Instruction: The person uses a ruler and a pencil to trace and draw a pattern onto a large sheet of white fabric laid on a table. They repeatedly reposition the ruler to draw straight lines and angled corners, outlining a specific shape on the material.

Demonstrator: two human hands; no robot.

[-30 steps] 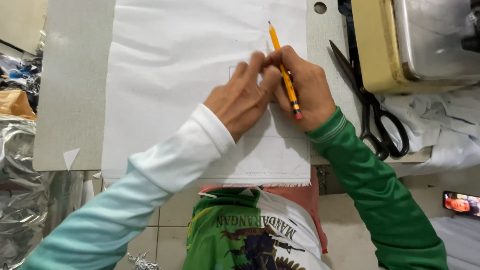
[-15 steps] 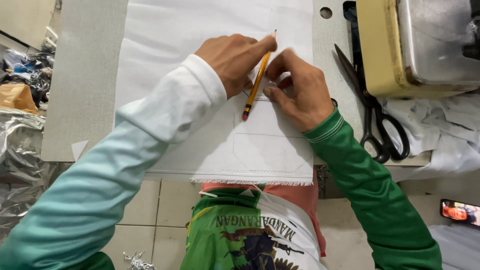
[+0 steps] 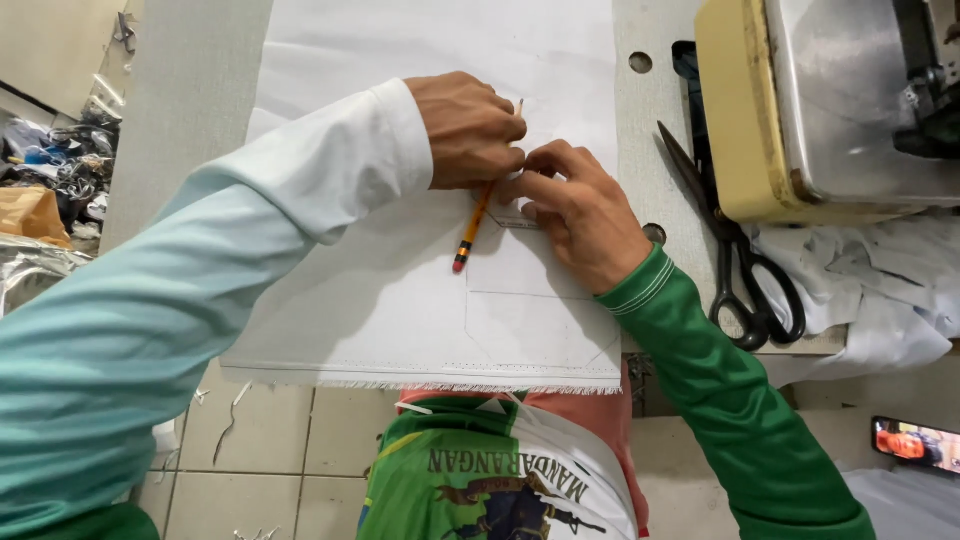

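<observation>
Head cam shows the left hand [image 3: 465, 128] closed round the yellow pencil [image 3: 473, 222], which slants down-left to its eraser on the white fabric [image 3: 380, 290], while the right hand [image 3: 580, 215] presses flat just beside it, gripping nothing.

A small rectangular phone screen [image 3: 915, 443] is being seen lit at the lower right edge, glowing red and orange, lying below the surface's edge. No packages, labels or signs are being shown.
</observation>
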